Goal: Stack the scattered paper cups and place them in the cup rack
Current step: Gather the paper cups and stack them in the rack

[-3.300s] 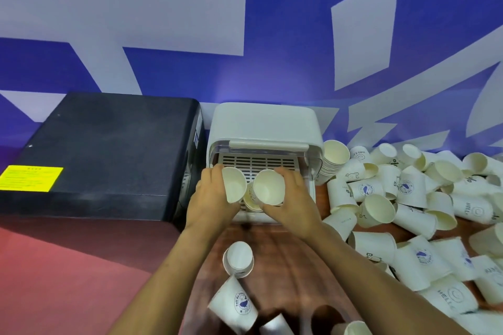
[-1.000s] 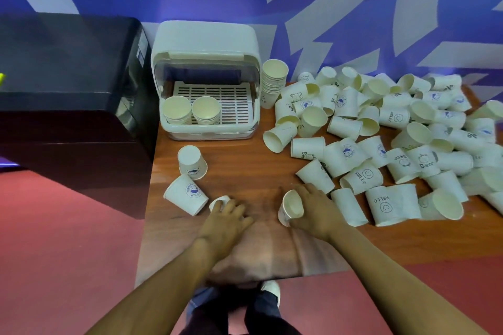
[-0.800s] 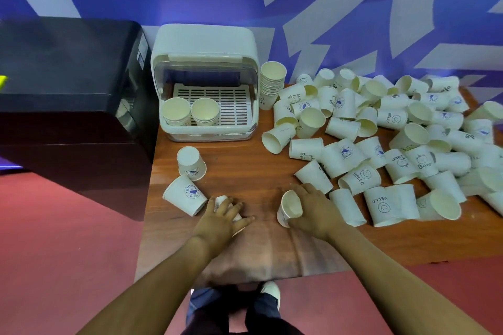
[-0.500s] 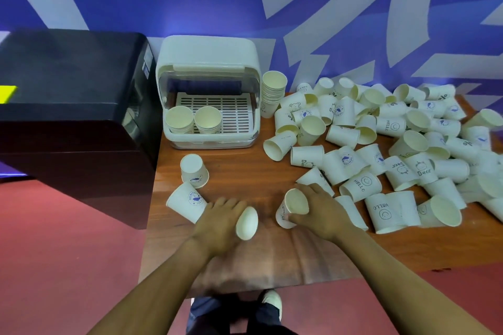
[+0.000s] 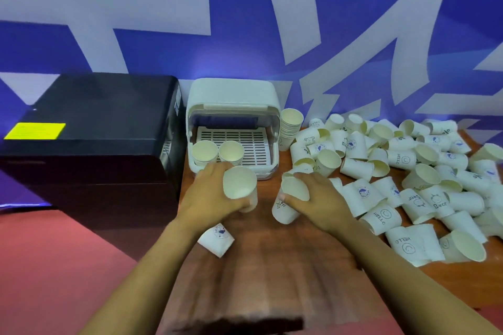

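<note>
Between the two hands, just in front of the cup rack (image 5: 232, 127), each set of fingers is wrapped round a paper cup: the left hand (image 5: 211, 196) grips one cup (image 5: 239, 183) with its mouth turned toward the camera, and the right hand (image 5: 317, 200) holds a second cup (image 5: 290, 202) tilted, mouth up and leftward. These two cups sit near each other but apart, not yet nested. One loose cup (image 5: 216, 238) lies on its side on the bench (image 5: 272, 280) under the left forearm. Two cup stacks (image 5: 216, 151) already stand in the rack, another stack (image 5: 290, 127) stands just beside it, and a big scattered pile (image 5: 408, 171) covers the bench to the right. My judgement: nesting at a skewed angle could crumple a thin rim, a tight squeeze could oval the cup so it jams, and the left forearm could knock the loose cup off the bench edge.
</note>
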A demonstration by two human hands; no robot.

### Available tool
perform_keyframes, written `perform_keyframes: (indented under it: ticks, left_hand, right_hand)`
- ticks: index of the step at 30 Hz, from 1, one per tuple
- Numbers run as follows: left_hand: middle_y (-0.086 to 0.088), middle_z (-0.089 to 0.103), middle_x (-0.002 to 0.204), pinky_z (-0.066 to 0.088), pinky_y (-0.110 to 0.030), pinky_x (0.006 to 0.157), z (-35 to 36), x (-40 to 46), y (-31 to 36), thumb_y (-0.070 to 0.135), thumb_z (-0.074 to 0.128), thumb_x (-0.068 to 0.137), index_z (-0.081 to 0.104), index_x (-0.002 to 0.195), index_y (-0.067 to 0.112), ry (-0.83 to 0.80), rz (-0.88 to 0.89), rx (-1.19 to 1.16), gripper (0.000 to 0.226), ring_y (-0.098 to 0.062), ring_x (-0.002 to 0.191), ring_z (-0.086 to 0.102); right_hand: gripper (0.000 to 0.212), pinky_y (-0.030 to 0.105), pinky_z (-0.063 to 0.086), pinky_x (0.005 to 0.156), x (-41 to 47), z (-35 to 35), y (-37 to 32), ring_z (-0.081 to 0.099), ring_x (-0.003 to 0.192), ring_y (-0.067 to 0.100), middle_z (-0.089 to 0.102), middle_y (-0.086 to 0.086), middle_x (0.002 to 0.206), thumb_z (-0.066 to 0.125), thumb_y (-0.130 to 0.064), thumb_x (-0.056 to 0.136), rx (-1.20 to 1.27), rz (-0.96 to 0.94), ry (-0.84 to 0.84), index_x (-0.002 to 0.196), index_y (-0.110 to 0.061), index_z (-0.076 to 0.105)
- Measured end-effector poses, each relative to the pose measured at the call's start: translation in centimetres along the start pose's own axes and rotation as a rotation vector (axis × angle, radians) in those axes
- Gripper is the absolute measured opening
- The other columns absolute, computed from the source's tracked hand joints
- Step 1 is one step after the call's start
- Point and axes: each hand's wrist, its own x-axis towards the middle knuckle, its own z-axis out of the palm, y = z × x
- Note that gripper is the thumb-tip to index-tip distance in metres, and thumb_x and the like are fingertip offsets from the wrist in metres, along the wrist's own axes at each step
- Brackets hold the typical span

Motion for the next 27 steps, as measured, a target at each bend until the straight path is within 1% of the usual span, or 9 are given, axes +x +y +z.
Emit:
perform_keyframes:
  ticks: [3,4,7,11,14,16,20,24,27]
  left_hand:
    - [0.010,0.052,0.101,0.047,-0.032,0.074,-2.2,1.0,-1.5,0.062,0.070,0.054,0.055,0.102,0.032,0.069,-0.026,0.026,0.058,-0.015,0.098,0.050]
    - [0.007,0.052,0.104,0.045,-0.032,0.075,-2.7,1.2,-2.0,0.059,0.069,0.057,0.055,0.105,0.030,0.075,-0.032,0.040,0.058,-0.018,0.100,0.049]
    - [0.000,0.046,0.117,0.039,-0.031,0.083,-4.2,1.7,-3.4,0.040,0.072,0.066,0.048,0.123,0.024,0.067,-0.075,0.084,0.064,-0.024,0.112,0.044]
    - [-0.003,0.045,0.125,0.047,-0.038,0.084,-5.4,2.7,-4.0,0.032,0.072,0.070,0.043,0.129,0.023,0.090,-0.098,0.155,0.066,-0.027,0.114,0.047]
    - [-0.002,0.044,0.129,0.047,-0.037,0.081,-5.7,3.8,-3.5,0.024,0.072,0.074,0.040,0.132,0.023,0.134,-0.085,0.207,0.065,-0.026,0.113,0.050]
    - [0.000,0.042,0.133,0.047,-0.036,0.082,-5.7,4.7,-3.2,0.026,0.073,0.075,0.038,0.135,0.023,0.164,-0.075,0.211,0.069,-0.024,0.114,0.049]
    - [0.001,0.041,0.135,0.047,-0.035,0.085,-5.9,6.5,-2.6,0.037,0.078,0.073,0.036,0.138,0.024,0.181,-0.093,0.248,0.079,-0.023,0.117,0.048]
    - [0.000,0.041,0.135,0.047,-0.035,0.086,-5.6,8.3,-2.6,0.045,0.074,0.076,0.034,0.141,0.024,0.191,-0.086,0.296,0.079,-0.023,0.117,0.047]
    - [0.001,0.041,0.135,0.046,-0.035,0.087,-5.3,9.5,-3.2,0.047,0.073,0.076,0.033,0.141,0.024,0.184,-0.106,0.321,0.079,-0.023,0.118,0.046]
  right_hand:
    - [0.070,0.036,0.037,0.100,1.1,0.6,-2.2,0.041,0.123,0.021,0.047,-0.001,0.131,0.063,-0.060,0.076,0.005,-0.056,0.026,0.135,-0.027,0.043]
    - [0.069,0.037,0.037,0.101,1.5,0.8,-2.8,0.041,0.123,0.022,0.046,-0.001,0.131,0.065,-0.056,0.077,0.010,-0.072,0.037,0.136,-0.027,0.042]
    - [0.073,0.040,0.034,0.106,2.5,1.8,-4.2,0.038,0.127,0.023,0.041,0.000,0.136,0.067,-0.050,0.079,0.041,-0.062,0.046,0.141,-0.026,0.037]
    - [0.073,0.039,0.035,0.107,3.7,2.7,-5.9,0.035,0.131,0.022,0.034,-0.001,0.144,0.063,-0.048,0.083,0.032,-0.091,0.040,0.145,-0.027,0.031]
    - [0.072,0.039,0.035,0.108,5.1,2.7,-6.6,0.031,0.135,0.020,0.030,-0.003,0.148,0.059,-0.050,0.085,0.023,-0.114,0.034,0.146,-0.030,0.026]
    - [0.072,0.038,0.033,0.110,6.3,2.7,-6.9,0.032,0.135,0.020,0.031,-0.003,0.147,0.060,-0.048,0.085,0.042,-0.138,0.029,0.146,-0.028,0.027]
    - [0.071,0.034,0.027,0.113,8.6,2.3,-7.0,0.031,0.135,0.018,0.032,-0.002,0.147,0.061,-0.045,0.086,0.054,-0.206,0.025,0.146,-0.025,0.028]
    - [0.071,0.034,0.029,0.112,11.0,1.9,-6.8,0.033,0.134,0.017,0.035,-0.002,0.146,0.061,-0.047,0.086,0.066,-0.235,0.052,0.146,-0.024,0.029]
    - [0.071,0.027,0.027,0.109,12.7,1.9,-6.8,0.032,0.134,0.016,0.035,-0.003,0.145,0.060,-0.048,0.086,0.067,-0.265,0.059,0.146,-0.024,0.029]
